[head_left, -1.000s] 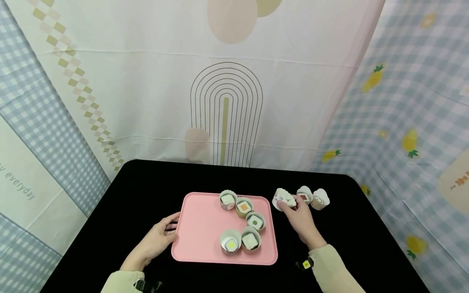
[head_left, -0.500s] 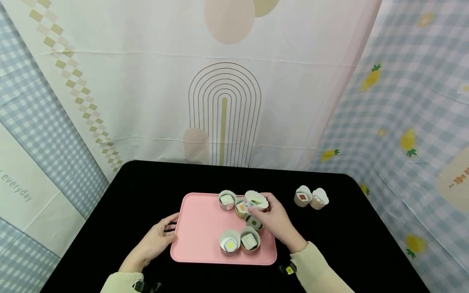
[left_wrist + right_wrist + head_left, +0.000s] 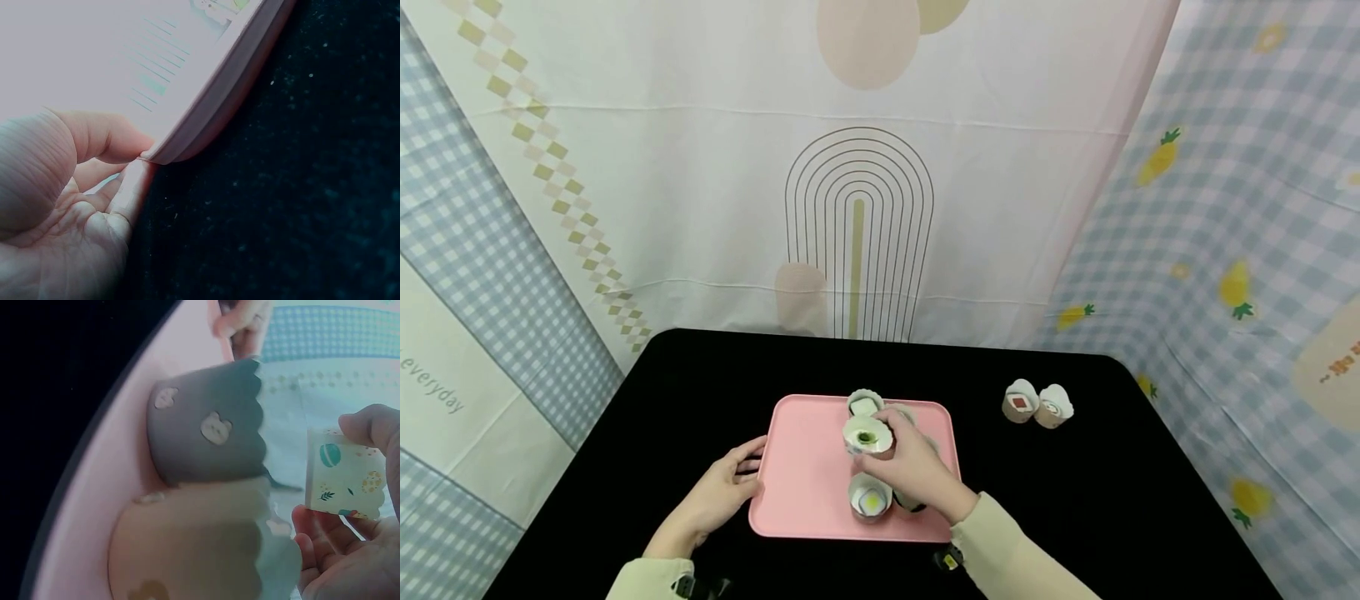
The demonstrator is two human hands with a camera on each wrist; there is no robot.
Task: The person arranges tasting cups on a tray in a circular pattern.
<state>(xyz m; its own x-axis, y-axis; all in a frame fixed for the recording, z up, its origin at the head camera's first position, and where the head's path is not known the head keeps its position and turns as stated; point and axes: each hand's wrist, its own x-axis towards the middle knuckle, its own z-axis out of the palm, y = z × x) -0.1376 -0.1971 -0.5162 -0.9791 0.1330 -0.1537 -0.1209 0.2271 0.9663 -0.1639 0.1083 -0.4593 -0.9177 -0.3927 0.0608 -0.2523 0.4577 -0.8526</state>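
Note:
My left hand pinches the left rim of a pink tray; in the left wrist view the thumb lies over the rim and fingers are below it. Above the tray's middle my right hand holds a scalloped paper baking cup, with something green and white inside. The right wrist view shows this cup's printed wall between thumb and fingers. A cup with a pale block stands at the tray's back, one with a yellow dot at the front. Other cups are partly hidden by my right hand.
Two more paper cups, one with a red square inside and one beside it, stand on the black table right of the tray. A white patterned curtain hangs behind the table, a blue checked one at right.
My right hand has carried the held cup left from the table beside the tray, across the cups at the tray's right, to above its middle. My left hand has stayed at the rim.

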